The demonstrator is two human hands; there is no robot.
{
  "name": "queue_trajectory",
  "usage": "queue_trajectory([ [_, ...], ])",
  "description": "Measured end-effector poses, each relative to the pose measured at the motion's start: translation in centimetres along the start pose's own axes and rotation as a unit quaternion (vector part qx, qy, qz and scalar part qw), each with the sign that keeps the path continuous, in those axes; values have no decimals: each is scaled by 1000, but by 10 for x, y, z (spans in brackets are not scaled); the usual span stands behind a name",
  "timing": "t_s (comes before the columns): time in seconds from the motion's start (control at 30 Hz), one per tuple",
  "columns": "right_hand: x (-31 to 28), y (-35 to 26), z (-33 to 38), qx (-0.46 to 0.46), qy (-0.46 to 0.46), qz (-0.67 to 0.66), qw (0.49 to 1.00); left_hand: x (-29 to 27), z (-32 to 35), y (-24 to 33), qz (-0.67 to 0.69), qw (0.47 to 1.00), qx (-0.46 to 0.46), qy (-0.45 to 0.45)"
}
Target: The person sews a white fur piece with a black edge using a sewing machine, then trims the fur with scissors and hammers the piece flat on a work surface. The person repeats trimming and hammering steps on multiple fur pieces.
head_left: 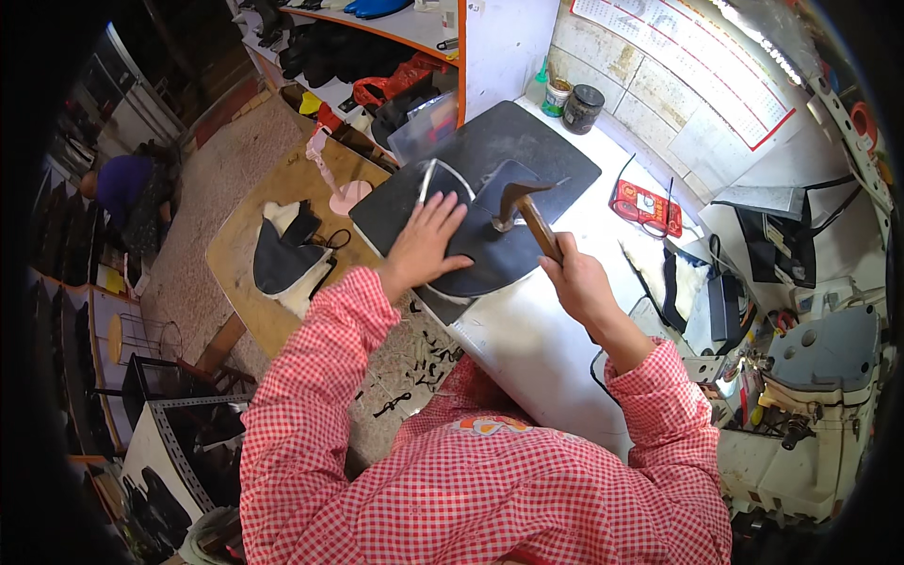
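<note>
My left hand [426,247] lies spread, palm down, on a black leather-like panel [485,268] atop the black mat [560,155] on the white desk [537,325]. My right hand [582,287] is wrapped around the wooden-handled hammer [540,230], its head over the panel's middle; whether it touches, I can't tell. I judge the hammering to be underway, but how much of the panel is done I can't see. To the left, a black, fleece-lined piece [287,254] lies on the brown board [235,231]; to the right is more white fleece [694,275]. Whether either needs hammering is unclear.
</note>
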State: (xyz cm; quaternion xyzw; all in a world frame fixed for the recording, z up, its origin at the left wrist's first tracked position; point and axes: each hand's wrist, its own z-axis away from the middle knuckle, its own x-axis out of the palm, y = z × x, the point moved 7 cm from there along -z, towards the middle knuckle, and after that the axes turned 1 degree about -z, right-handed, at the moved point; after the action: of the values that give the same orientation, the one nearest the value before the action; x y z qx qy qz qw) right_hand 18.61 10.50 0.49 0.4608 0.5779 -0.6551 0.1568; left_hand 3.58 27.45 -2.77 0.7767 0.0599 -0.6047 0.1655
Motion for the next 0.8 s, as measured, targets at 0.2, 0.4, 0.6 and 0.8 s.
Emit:
queue_trajectory([
  [0.2, 1, -24, -26, 14, -46, 90, 995, 27, 2, -25, 21, 981, -191, -18],
  [0.4, -26, -38, -29, -32, 68, -26, 997, 23, 6, -21, 26, 982, -186, 31],
  [0.6, -5, -27, -31, 18, -49, 98, 994, 23, 5, -22, 30, 983, -175, 49],
  [0.8, -1, -15, -32, 76, -86, 80, 990, 22, 4, -23, 32, 982, -179, 42],
])
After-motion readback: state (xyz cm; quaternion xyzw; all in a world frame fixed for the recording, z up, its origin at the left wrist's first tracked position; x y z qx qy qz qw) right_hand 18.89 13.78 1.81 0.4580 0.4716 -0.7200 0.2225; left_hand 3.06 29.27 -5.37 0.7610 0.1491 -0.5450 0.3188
